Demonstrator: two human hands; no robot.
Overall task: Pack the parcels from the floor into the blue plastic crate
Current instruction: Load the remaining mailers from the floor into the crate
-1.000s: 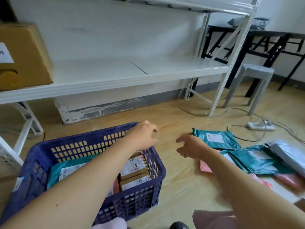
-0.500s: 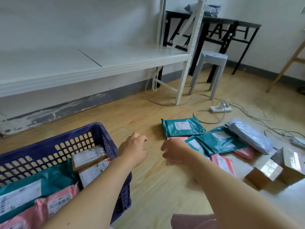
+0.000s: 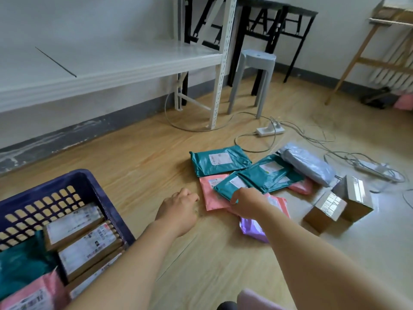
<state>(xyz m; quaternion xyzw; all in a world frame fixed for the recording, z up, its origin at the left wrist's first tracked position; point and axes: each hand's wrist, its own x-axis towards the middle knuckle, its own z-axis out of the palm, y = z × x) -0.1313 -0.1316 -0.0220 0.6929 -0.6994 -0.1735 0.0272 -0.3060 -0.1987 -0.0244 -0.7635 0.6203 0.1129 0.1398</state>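
The right hand's [image 3: 245,203] grip pinches the near corner of a teal parcel [image 3: 225,189] on the floor [image 3: 145,166]. The left hand [image 3: 178,212], grip released, hovers right of the blue crate [image 3: 105,198], near left.

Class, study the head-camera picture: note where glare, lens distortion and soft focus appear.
Head view: glare whitens the tape on the cardboard boxes and the floor beside them; the wide lens bows the white shelf edge and tilts its upright; labels in the blue crate are too soft to read; shadows are faint.
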